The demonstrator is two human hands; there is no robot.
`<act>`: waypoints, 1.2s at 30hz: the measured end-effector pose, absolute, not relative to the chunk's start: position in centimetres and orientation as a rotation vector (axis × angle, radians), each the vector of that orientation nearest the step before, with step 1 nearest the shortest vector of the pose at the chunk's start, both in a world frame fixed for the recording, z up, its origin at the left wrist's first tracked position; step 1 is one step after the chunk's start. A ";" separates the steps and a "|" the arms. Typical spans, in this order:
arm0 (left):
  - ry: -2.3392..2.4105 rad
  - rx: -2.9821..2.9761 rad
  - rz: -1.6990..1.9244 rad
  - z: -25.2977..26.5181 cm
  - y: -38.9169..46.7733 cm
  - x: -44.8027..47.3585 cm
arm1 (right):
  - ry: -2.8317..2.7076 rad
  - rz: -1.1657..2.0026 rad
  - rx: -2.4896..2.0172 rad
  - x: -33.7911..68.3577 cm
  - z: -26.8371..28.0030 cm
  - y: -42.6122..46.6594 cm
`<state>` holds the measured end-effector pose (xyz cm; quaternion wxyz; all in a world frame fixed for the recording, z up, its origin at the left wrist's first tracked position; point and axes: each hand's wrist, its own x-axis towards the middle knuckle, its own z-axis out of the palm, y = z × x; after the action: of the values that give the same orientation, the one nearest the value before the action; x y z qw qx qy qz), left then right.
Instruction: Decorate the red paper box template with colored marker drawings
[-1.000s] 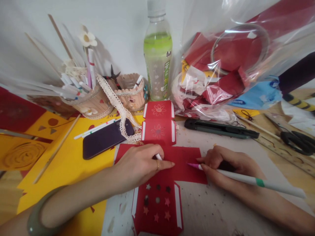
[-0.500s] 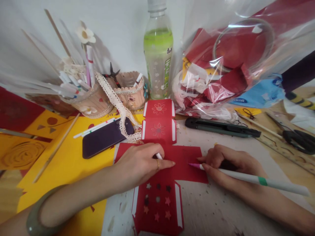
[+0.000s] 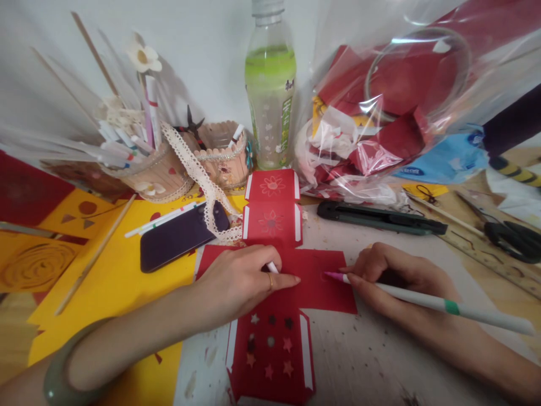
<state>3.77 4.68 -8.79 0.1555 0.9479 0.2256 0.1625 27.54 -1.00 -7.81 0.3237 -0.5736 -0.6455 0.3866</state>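
Observation:
My right hand is closed round a white marker pen with a green band, and the pen's pinkish-purple tip touches the right flap of a red cross-shaped paper cutout. A faint curved mark shows at the tip. My left hand presses on the middle of the paper with its index finger stretched out. Its other fingers are curled round a short white piece, like a pen cap, mostly hidden. Drawn flowers mark the paper's upper panels; star and round cutouts fill the lower one.
A dark phone and lace ribbon lie left of the paper. Behind stand decorated pen holders, a green drink bottle and a plastic bag of paper scraps. On the right are a box cutter and scissors.
The marker tip has moved slightly up on the red flap, and a faint curved line now shows beside it. My left hand stays in place on the paper.

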 end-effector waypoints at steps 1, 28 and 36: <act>0.644 2.716 0.478 -8.8 4.7 3.8 | -1.699 1.004 -1.504 27.5 -7.7 -1.0; 0.617 2.735 0.500 -8.9 4.7 3.8 | -1.701 1.018 -1.514 27.6 -8.0 -1.2; 0.623 2.708 0.501 -9.0 4.7 3.7 | -1.711 1.057 -1.521 27.9 -7.9 -1.4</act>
<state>3.67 4.68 -8.96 0.1584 0.9469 0.2180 0.1752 27.91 -1.39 -7.95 0.3050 -0.5746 -0.6461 0.3992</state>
